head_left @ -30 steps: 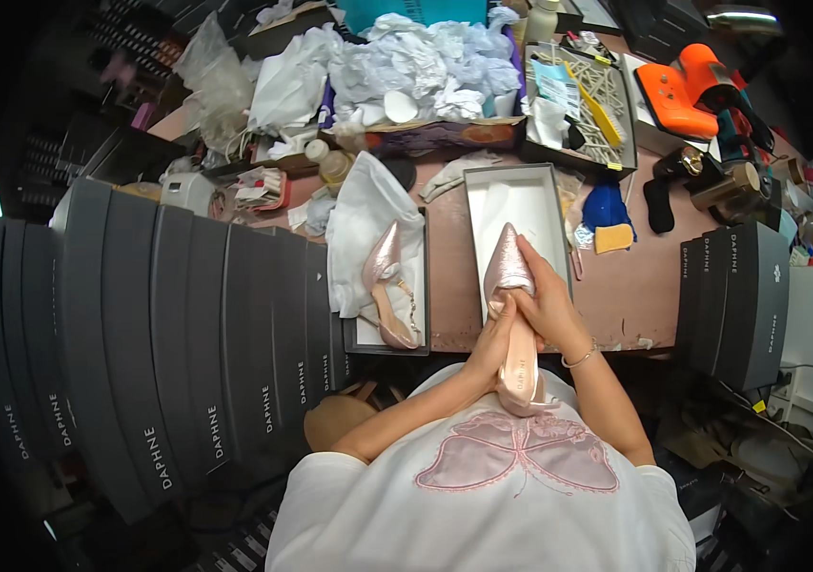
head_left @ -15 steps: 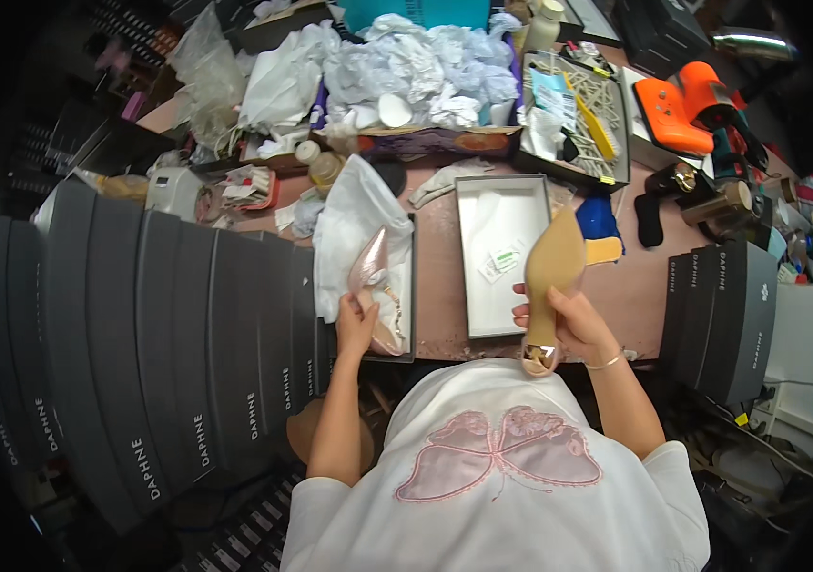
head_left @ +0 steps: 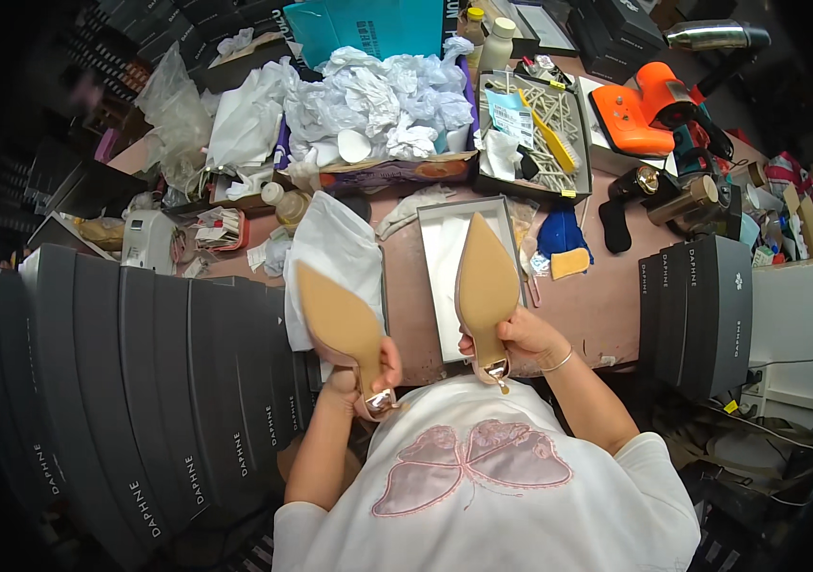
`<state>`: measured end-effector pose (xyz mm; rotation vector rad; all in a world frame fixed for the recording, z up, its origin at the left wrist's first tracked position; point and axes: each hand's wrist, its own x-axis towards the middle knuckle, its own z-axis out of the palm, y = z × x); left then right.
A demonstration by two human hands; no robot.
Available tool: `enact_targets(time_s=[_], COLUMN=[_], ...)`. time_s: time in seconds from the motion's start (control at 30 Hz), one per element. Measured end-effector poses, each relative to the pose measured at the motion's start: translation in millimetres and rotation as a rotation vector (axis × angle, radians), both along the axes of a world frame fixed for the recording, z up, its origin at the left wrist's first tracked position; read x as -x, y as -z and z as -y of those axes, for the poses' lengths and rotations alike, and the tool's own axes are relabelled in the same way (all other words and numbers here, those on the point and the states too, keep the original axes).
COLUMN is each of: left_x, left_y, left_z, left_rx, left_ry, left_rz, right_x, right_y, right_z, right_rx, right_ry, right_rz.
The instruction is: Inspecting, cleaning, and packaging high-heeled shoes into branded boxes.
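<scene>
Though apart, tan-soled shoes (head_left: 485,283) in separate hands (head_left: 530,340)

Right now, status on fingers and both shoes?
Left fingers gripping left shoe, right fingers gripping right shoe. Both soles showing. Open box behind right shoe.

White lettering (head_left: 243,455) marks the grey boxes (head_left: 211,362), dark characters (head_left: 380,36) the turquoise package (head_left: 330,30).

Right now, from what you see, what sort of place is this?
Probably a shoe workshop or stockroom: the left hand and right hand each hold a heeled shoe, dark grey boxes stand at both sides, and crumpled white paper is heaped at the back.
</scene>
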<state>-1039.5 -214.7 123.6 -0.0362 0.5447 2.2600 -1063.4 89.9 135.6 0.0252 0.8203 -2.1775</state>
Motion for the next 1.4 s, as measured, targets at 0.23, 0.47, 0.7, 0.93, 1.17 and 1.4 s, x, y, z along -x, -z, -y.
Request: enact_targets(time_s=[0.23, 0.47, 0.7, 0.93, 1.17, 1.4], left_x=[9, 11, -13, 17, -3, -1], left_y=[-7, -10, -10, -25, -16, -31], left_z=[-61, -57, -76, -110, -116, -119], left_rx=[-0.357, -0.318, 0.384, 0.295, 0.293, 0.424], left_ry=[0.492, 0.463, 0.109, -0.034, -0.264, -0.273], left_rz=[-0.082, -0.171, 0.434, 0.413, 0.494, 0.454], right_x=[-17, 8, 8, 14, 74, 151], right_y=[-21, -1, -10, -7, 97, 135], right_z=[14, -5, 46, 6, -117, -76], right_rx=[0.062, -0.962, -0.382, -0.692, -1.490, -1.864], right_ry=[-0.075, 0.156, 0.150, -0.106, 0.406, 0.190], right_rz=[-0.005, -0.468, -0.243, -0.450, -0.784, -0.751])
